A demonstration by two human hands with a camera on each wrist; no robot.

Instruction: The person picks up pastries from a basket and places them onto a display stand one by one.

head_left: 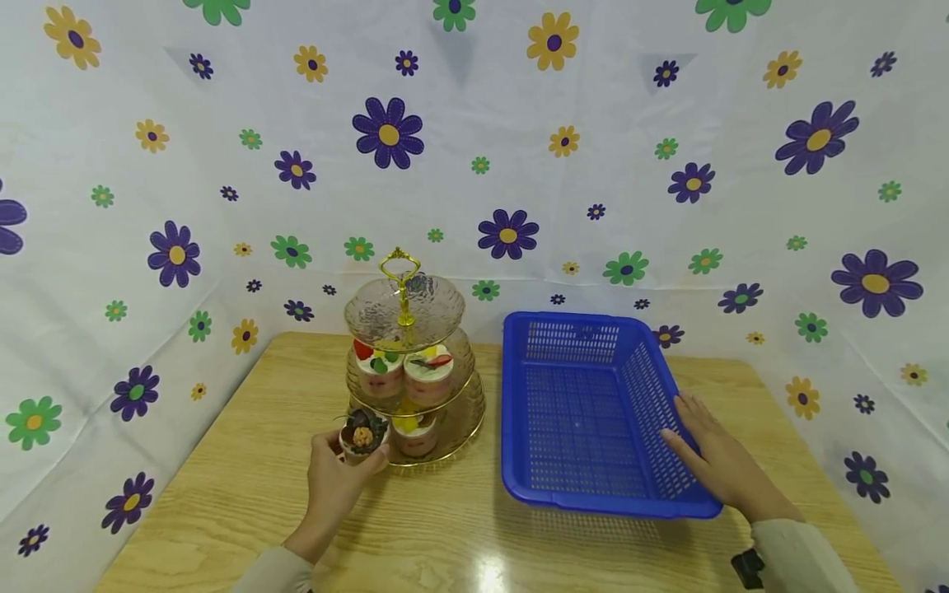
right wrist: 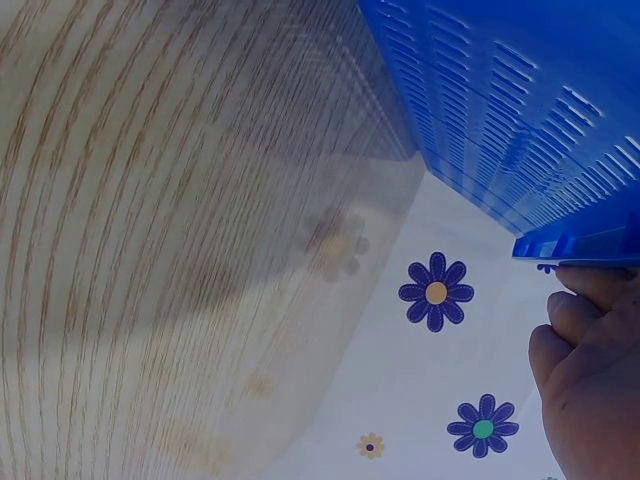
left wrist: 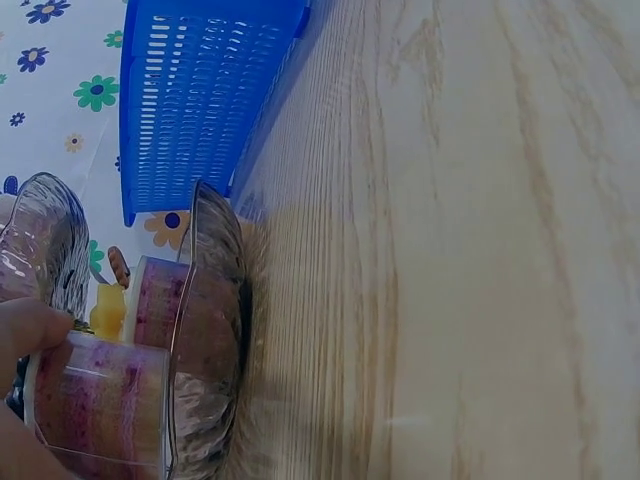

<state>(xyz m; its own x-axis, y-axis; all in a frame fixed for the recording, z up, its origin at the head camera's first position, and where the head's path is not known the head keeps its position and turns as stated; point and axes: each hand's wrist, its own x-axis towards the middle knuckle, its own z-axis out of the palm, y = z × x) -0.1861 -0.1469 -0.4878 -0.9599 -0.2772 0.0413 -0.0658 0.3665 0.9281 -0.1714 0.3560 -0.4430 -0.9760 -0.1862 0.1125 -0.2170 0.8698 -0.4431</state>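
My left hand (head_left: 337, 478) grips a small clear dessert cup (head_left: 362, 438) topped with dark chocolate pieces and a nut, at the front left of a three-tier stand (head_left: 474, 416). In the left wrist view, the held cup (left wrist: 105, 405) shows purple and cream layers, its base right at the lowest plate (left wrist: 215, 330). Another cake cup (head_left: 417, 438) with yellow fruit stands beside it on that plate. My right hand (head_left: 719, 461) holds the right rim of a blue plastic basket (head_left: 586, 412), thumb over the inner side and fingers at the outer edge (right wrist: 590, 250).
On the middle tier sit two layered cups with fruit toppings, one with a strawberry (head_left: 378, 375) and another (head_left: 428, 380). Above them is the top glass plate (head_left: 371, 317) with its gold handle (head_left: 404, 288). Flower-patterned cloth (head_left: 460, 189) surrounds the wooden table (head_left: 252, 428).
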